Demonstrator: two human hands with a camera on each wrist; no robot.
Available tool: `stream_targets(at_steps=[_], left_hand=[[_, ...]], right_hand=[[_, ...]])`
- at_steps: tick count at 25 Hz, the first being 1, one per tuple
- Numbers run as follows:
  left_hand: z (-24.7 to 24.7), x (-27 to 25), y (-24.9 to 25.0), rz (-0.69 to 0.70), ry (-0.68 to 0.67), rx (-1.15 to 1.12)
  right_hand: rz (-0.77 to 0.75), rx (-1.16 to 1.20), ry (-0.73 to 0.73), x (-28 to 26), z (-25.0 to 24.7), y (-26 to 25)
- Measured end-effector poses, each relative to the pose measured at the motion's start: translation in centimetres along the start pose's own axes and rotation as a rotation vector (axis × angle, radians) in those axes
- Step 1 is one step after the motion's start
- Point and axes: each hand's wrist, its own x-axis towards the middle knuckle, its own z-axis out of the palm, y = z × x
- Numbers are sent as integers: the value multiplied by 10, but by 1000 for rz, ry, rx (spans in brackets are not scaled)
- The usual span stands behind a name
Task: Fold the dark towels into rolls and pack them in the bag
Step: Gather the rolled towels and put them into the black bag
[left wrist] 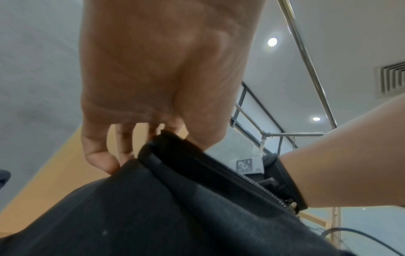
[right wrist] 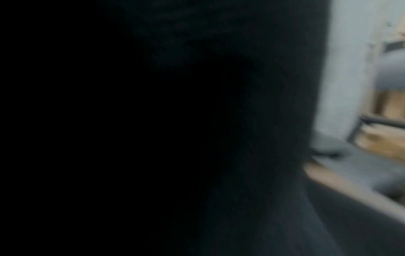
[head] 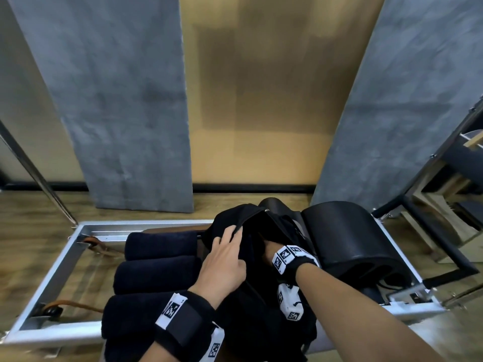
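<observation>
My left hand (head: 225, 262) pinches the bag (head: 261, 270) rim open, my right hand (head: 269, 250) is deep inside so I cannot tell its grip, and the rolled towels (head: 156, 270) lie sideways just left of the bag, nearer my left hand.

Head view looks steeply down; left-wrist view looks up, close, sharing the bag (head: 261, 231) rim; right-wrist view almost entirely dark.

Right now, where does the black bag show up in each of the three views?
Head: the bag sits centre-bottom, its zipped rim gripped by the left hand.
Left wrist: it fills the lower half, rim pinched under the fingers.
Right wrist: only darkness and blurred dark fabric; I cannot tell.
Shared landmark: the bag's zipper.
</observation>
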Motion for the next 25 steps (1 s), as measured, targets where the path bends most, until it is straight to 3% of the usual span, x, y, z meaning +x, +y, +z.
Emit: stream_targets(at_steps=[3,6,10,12,14,16,19,22,25], left_hand=[[3,-2,-4,48,34,-61],[6,-18,-10,67,136,-248],[6,-50,-34,-100,466,-398],[4,-70,-56,-200,638,-474],[6,-93,-83,-298,713,-475],[12,-118,-109,-454,680,-486],[27,-140,-134,-663,518,-582],[45,-149,-145,-755,390,-762],[51,-152,-144,-791,357,-1077]], right_hand=[[140,-127,0,-12,-31,-27],[111,-129,115,-41,-81,-51],[-117,148,406,-79,-110,-96],[-307,238,408,-93,-92,-131],[-442,187,330,-98,-54,-160],[-486,77,209,-98,-11,-180],[-511,-120,118,-93,42,-194],[-541,-386,183,-90,76,-203],[-532,-475,253,-89,89,-211]])
